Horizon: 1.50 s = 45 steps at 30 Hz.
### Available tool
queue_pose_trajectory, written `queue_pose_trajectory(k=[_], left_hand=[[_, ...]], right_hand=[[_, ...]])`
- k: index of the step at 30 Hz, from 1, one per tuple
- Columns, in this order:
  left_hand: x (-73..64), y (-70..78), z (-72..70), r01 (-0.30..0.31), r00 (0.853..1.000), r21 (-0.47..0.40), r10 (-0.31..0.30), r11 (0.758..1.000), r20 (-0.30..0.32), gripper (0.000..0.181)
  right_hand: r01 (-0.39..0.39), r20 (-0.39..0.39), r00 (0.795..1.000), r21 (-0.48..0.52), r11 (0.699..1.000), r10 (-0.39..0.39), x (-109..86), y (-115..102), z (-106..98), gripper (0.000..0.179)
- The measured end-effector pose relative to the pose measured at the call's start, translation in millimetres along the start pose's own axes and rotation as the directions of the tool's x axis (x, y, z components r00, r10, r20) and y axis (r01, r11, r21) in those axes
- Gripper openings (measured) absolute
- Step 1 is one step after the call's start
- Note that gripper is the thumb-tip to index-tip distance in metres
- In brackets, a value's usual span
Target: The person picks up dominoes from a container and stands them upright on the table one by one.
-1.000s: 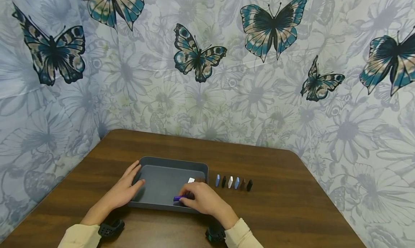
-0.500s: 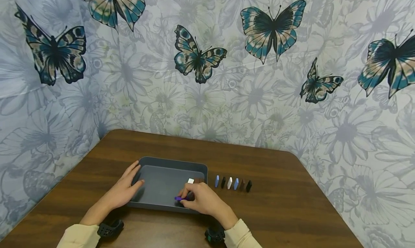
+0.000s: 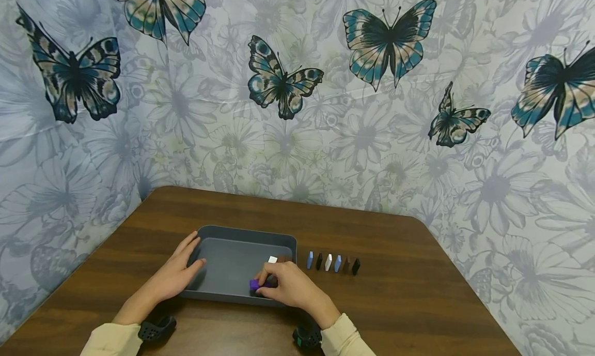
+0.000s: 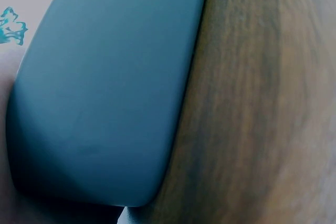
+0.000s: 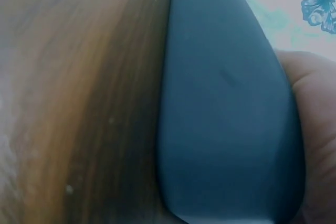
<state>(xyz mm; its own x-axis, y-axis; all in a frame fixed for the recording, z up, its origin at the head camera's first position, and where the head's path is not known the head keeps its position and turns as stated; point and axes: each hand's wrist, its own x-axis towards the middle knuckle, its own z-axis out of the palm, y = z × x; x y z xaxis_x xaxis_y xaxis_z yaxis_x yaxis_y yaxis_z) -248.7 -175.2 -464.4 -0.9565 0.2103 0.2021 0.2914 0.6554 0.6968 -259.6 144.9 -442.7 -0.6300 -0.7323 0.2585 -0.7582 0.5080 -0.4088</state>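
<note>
Purple block [image 3: 253, 284]: inside the grey tray [image 3: 228, 267], towards 5 o'clock of its centre. Cannot tell whether its underside touches the tray floor. Right hand [image 3: 292, 283]: reaches in over the 4 o'clock corner, thumb and fingertips curled together in a pinch on the purple block. Dark area beneath the fingers – piece or shadow, cannot tell. Left hand [image 3: 174, 274]: fingers extended and spread, resting against the tray's 9 o'clock side; grips nothing.

White piece [image 3: 272, 260] and brown piece [image 3: 282, 259] within the tray near its 3 o'clock wall, partly hidden by the right hand. Outside, at 3 o'clock on the brown counter [image 3: 395, 299]: row of six upright pieces [image 3: 328, 263] – nearest the tray outward: blue, black, white, blue, brown, black; gaps between them. Pale sleeves, black wristbands [image 3: 158, 328]. At 12 o'clock, butterfly-print backdrop [image 3: 334, 154].
</note>
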Motion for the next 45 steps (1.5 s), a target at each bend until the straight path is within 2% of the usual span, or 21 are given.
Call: queue_pose_trajectory(k=[6, 13, 21, 34, 40, 45], left_hand=[[-0.5, -0.4, -0.4, 0.002, 1.0, -0.001, -0.002, 1.0, 0.002, 0.074], [-0.6, -1.4, -0.6, 0.001, 1.0, -0.003, -0.001, 1.0, 0.005, 0.074], [0.0, -0.9, -1.7, 0.001, 1.0, -0.002, -0.001, 1.0, 0.012, 0.075], [0.4, -2.1, -1.3, -0.008, 1.0, -0.001, 0.008, 1.0, 0.006, 0.075], [0.9, -3.0, -0.7, -0.012, 1.0, -0.002, 0.012, 1.0, 0.002, 0.075], [1.7, -2.9, -0.2, -0.013, 1.0, 0.001, 0.013, 1.0, 0.001, 0.075]], right_hand=[[0.014, -0.015, 1.0, -0.011, 1.0, -0.015, 0.0, -1.7, -1.1, 0.012], [0.06, -0.038, 0.997, -0.051, 0.997, -0.062, -1.7, -0.4, -1.2, 0.025], [0.089, -0.149, 0.985, -0.032, 0.995, -0.093, -3.8, 0.6, 3.6, 0.031], [0.142, -0.32, 0.937, -0.012, 0.99, -0.139, -8.4, 4.4, 13.2, 0.029], [0.164, -0.397, 0.901, -0.063, 0.984, -0.176, -10.6, 5.6, 15.4, 0.028], [0.213, -0.458, 0.865, -0.035, 0.976, -0.205, -11.2, 8.7, 17.5, 0.031]])
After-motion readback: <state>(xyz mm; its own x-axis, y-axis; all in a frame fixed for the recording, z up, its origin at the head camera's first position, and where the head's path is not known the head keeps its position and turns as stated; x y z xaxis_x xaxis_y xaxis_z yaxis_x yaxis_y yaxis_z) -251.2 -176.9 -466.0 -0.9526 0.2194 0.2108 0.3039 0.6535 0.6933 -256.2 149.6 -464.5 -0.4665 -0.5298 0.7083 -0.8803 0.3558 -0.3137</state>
